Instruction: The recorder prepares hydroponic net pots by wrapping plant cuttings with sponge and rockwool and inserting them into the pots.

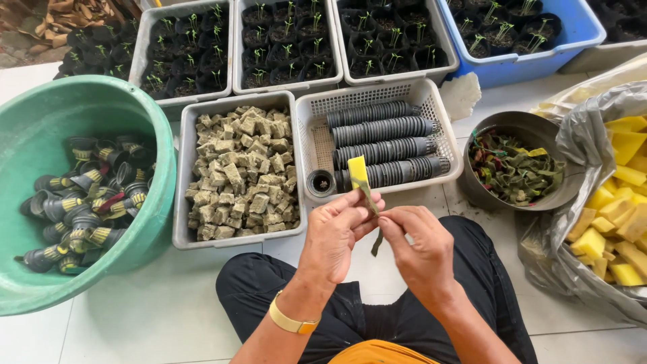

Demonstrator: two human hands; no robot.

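- Landmark: white perforated plastic basket [418, 94] holding rows of stacked black ribbed net pots [381, 141]; all posns given rel. to it.
- Left hand [335, 236]: just in front of basket's near edge, fingers closed, pinching a small yellow sponge strip [358, 171] upright. Strip's top overlaps the basket's front rim in view. Yellow band on this wrist.
- Right hand [419, 248]: beside left hand, also just in front of basket, thumb and fingers pinched on a thin dark green leaf-like strip [375, 222] that runs from the sponge down between both hands, lower end hanging free.
- Single loose black net pot [321, 183]: inside basket, near-left corner, mouth up.
- Grey rectangular plastic tray of brownish-grey sponge cubes [242, 168]: touching basket's left side.
- Large green round plastic tub [40, 121] w/ black pots wrapped in yellow sponge: further left, beyond the cube tray.
- Grey round metal bowl [502, 125] of green leaf scraps: just right of basket.
- Clear plastic bag of yellow sponge pieces [617, 222]: right of bowl, well apart from basket.
- Grey trays and a blue plastic crate [579, 30] of seedlings in black pots: behind basket, side by side.
- Person seated on white tile floor, legs in black trousers, in front of basket.
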